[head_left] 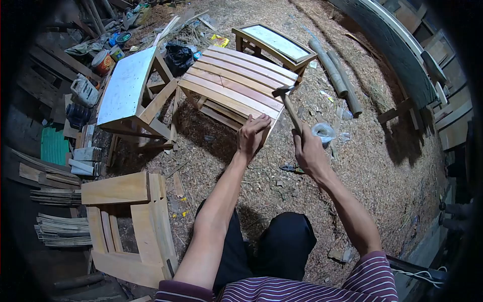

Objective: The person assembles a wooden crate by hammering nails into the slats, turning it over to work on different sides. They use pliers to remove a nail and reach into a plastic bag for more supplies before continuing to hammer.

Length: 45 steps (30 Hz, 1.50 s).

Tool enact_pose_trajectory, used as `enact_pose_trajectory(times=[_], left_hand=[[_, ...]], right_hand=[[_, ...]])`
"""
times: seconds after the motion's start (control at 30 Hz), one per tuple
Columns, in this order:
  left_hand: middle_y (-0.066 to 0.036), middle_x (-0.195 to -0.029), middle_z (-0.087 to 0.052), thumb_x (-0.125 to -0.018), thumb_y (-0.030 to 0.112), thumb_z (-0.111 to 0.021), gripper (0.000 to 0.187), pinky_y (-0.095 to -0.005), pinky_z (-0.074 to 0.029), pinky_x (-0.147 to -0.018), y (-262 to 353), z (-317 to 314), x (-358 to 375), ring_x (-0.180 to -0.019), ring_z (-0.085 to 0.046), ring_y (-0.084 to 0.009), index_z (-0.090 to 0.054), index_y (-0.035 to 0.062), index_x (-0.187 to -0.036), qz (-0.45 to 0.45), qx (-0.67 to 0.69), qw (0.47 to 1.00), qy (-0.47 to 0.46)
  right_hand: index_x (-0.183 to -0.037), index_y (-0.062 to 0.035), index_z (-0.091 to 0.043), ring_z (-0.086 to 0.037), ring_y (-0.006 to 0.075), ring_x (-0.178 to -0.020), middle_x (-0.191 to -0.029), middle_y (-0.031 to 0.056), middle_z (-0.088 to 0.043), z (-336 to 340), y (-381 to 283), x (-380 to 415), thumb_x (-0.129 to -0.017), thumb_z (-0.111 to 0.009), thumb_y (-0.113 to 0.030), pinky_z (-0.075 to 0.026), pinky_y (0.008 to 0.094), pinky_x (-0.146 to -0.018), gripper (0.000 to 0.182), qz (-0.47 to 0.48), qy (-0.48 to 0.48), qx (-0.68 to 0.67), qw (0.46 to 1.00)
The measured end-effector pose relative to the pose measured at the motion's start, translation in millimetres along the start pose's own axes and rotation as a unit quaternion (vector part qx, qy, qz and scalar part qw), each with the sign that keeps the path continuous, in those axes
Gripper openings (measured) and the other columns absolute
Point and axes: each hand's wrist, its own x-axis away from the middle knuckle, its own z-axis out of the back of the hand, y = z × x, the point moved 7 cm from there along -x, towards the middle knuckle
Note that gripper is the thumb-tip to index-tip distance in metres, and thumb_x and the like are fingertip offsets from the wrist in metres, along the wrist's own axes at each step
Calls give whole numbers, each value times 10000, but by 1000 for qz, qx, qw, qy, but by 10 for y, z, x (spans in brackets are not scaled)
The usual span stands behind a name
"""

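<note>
A wooden piece with a slatted top (221, 79) stands on the ground in front of me. At its near right corner, my left hand (251, 132) rests on the end of the nearest slat, fingers bent and pressed together. Anything small between those fingertips is hidden. My right hand (308, 148) is closed around the wooden handle of a hammer (292, 108). The dark hammer head is raised at the right end of the slats, just beyond my left hand. Below and between my hands, pliers (291, 168) lie on the wood shavings.
A clear plastic container (323, 132) sits right of the hammer. White-topped wooden frames stand left (126, 85) and behind (274, 40). A wooden frame (128, 226) lies front left. Stacked slats (63, 230), a jug (85, 90) and buckets line the left; round poles (337, 75) lie right.
</note>
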Motion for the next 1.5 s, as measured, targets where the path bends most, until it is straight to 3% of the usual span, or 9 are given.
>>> enact_pose_trajectory(times=[0.17, 0.3, 0.4, 0.63, 0.87, 1.17, 1.3, 1.43, 1.5], left_hand=[[-81, -1054, -683, -797, 21, -612, 219, -468, -370, -1036, -2, -14, -76, -1098, -613, -229, -710, 112, -970, 53, -20, 998, -37], [-84, -1040, -687, -770, 17, -638, 207, -462, -379, -1032, -26, -16, -18, -1079, -622, -235, -704, 93, -950, 29, 9, 999, -19], [-73, -1059, -684, -788, 40, -620, 191, -455, -349, -1056, 13, -3, -55, -1061, -631, -232, -707, 83, -953, 49, -14, 998, -42], [-69, -1047, -690, -818, 74, -637, 175, -433, -365, -1036, -9, -20, -84, -1070, -629, -216, -720, 107, -968, 61, -5, 997, -48], [-95, -1004, -695, -811, 84, -662, 137, -427, -408, -1006, 61, -6, -102, -986, -662, -236, -715, 76, -937, 101, -20, 994, -26], [-96, -1011, -691, -813, 87, -649, 166, -417, -428, -1003, -25, -14, -68, -1001, -656, -227, -708, 67, -966, 116, -16, 993, 11], [-87, -1004, -694, -804, 77, -661, 161, -391, -440, -994, -100, -37, -69, -973, -667, -218, -715, 77, -955, 136, 10, 991, 1], [-116, -964, -699, -793, 106, -686, 172, -392, -458, -970, 19, 0, -97, -912, -686, -220, -711, 56, -955, 112, -2, 993, 21], [-127, -943, -700, -793, 102, -682, 173, -384, -470, -953, 12, 15, -75, -872, -693, -231, -706, 40, -952, 128, 6, 992, 14]], right_hand=[[-901, 35, -447, -566, 470, -569, -584, 291, -535, -261, 357, -24, -938, -458, -145, -408, 518, -524, 184, 30, -88, 73, 993], [-868, 41, -459, -538, 476, -543, -572, 298, -512, -46, 84, 7, -930, -471, -140, -397, 517, -510, 192, 29, 22, 4, 999], [-878, 58, -480, -556, 446, -535, -592, 285, -541, -365, 368, 71, -932, -466, -152, -414, 519, -514, 217, -4, -110, 63, 992], [-952, 39, -530, -601, 419, -606, -665, 262, -592, 194, 234, -163, -947, -474, -220, -456, 492, -586, 264, -123, 14, -3, 992], [-962, 29, -546, -600, 453, -733, -749, 285, -598, -59, 544, -57, -943, -493, -259, -442, 501, -659, 293, -131, -23, -35, 990], [-905, 44, -437, -541, 485, -522, -571, 289, -534, -296, 502, 131, -929, -500, -176, -411, 545, -514, 231, 4, -66, 52, 996], [-902, 36, -418, -542, 483, -523, -568, 293, -527, -74, 348, 66, -920, -485, -129, -418, 545, -506, 179, -48, -58, -3, 997], [-906, 19, -429, -555, 489, -568, -602, 292, -548, -48, 127, 81, -910, -491, -119, -430, 536, -520, 151, 49, 20, 15, 999], [-916, 21, -432, -560, 499, -612, -619, 300, -553, -244, 365, 66, -905, -498, -118, -427, 546, -557, 154, -2, -39, 15, 999]])
